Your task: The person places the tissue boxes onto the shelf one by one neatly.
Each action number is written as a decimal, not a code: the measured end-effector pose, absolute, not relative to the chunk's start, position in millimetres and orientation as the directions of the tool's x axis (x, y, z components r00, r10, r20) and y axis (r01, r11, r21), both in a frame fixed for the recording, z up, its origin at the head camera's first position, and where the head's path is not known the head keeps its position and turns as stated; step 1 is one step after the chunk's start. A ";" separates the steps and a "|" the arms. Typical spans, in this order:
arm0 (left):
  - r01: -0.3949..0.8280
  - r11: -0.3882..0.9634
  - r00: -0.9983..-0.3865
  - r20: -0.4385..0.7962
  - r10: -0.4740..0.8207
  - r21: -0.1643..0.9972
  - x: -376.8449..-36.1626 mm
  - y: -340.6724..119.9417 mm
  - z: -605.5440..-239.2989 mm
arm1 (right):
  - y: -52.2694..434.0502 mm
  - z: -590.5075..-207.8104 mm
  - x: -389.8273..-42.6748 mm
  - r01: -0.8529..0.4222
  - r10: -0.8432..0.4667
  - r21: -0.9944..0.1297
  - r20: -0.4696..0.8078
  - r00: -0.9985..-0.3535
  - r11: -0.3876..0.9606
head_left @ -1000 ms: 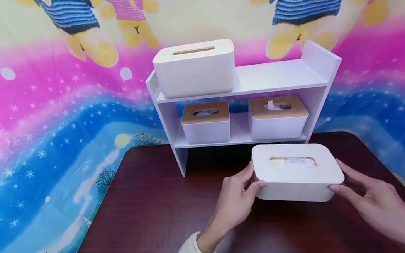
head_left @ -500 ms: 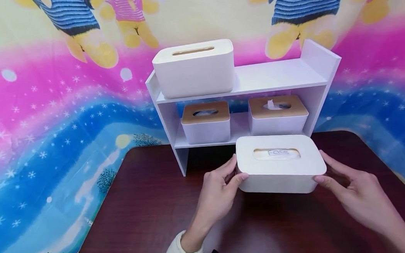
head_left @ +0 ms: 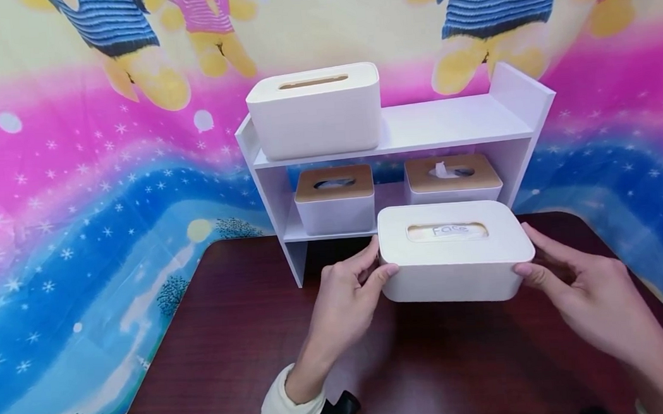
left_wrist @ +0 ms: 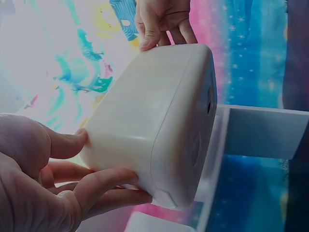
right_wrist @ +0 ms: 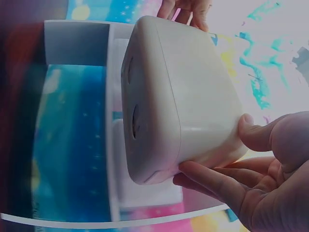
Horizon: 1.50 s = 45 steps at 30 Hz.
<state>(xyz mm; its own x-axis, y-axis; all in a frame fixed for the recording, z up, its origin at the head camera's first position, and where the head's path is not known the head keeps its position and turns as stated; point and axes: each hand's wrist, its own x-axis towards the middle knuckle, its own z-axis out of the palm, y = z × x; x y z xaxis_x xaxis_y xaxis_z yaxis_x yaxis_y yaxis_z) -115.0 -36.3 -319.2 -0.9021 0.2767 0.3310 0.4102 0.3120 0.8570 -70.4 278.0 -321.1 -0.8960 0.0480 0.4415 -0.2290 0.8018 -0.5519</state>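
Note:
A white tissue box (head_left: 452, 280) with an oval slot in its lid is held in the air in front of the shelf. Writing that reads "Face" shows through the slot. My left hand (head_left: 343, 301) grips its left end, thumb on the front wall and fingers round the side. At the other end my right hand (head_left: 590, 295) holds it the same way. In the left wrist view the box (left_wrist: 140, 104) is tilted across the picture between both hands. The right wrist view shows the box (right_wrist: 198, 92) with my right thumb and fingers pressed against its end.
Behind stands a white two-tier shelf (head_left: 446, 123). A taller white tissue box (head_left: 317, 125) sits at its upper left. Two wooden-lidded tissue boxes, a left one (head_left: 336, 214) and a right one (head_left: 454, 177), stand on the lower tier. The dark table (head_left: 221, 359) lies beneath.
Both hands have carried the white tissue box leftward, then upward and toward the shelf. It now overlaps the lower part of the right wooden-lidded box in the head view.

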 end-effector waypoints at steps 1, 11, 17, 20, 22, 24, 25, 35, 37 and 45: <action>0.404 0.322 -0.905 0.324 0.275 0.856 -115.2 -36.5 -315.2 | 277.9 -317.0 -70.9 -0.220 0.052 -0.548 0.437 -0.898 0.807; 0.431 0.396 -0.898 0.343 0.276 0.811 -120.2 -37.8 -279.8 | 280.6 -283.9 -76.9 -0.287 0.044 -0.547 0.513 -0.857 0.787; 0.463 0.419 -0.883 0.366 0.295 0.781 -124.4 -37.3 -261.6 | 282.8 -267.7 -79.7 -0.295 0.036 -0.563 0.501 -0.865 0.772; 0.480 0.430 -0.875 0.377 0.304 0.765 -126.5 -36.3 -253.0 | 283.8 -260.0 -81.7 -0.309 0.033 -0.574 0.507 -0.861 0.758; 0.493 0.436 -0.868 0.392 0.306 0.753 -127.9 -35.6 -247.3 | 284.3 -254.7 -83.7 -0.312 0.038 -0.572 0.516 -0.856 0.759; 0.503 0.438 -0.863 0.404 0.303 0.745 -129.3 -35.0 -241.6 | 284.2 -249.6 -86.1 -0.316 0.045 -0.579 0.524 -0.851 0.752; 0.507 0.438 -0.861 0.409 0.302 0.743 -130.0 -34.6 -238.8 | 284.2 -247.1 -86.9 -0.326 0.046 -0.584 0.531 -0.846 0.743; 0.543 0.407 -0.839 0.453 0.301 0.735 -135.8 -33.5 -216.5 | 285.3 -227.6 -96.3 -0.355 0.043 -0.617 0.535 -0.844 0.702; 0.554 0.398 -0.832 0.467 0.300 0.731 -136.8 -33.2 -211.6 | 287.4 -224.3 -99.8 -0.352 0.046 -0.627 0.528 -0.848 0.695; 0.577 0.417 -0.817 0.504 0.281 0.702 -143.6 -28.8 -189.9 | 301.6 -207.6 -118.7 -0.365 0.056 -0.678 0.514 -0.856 0.638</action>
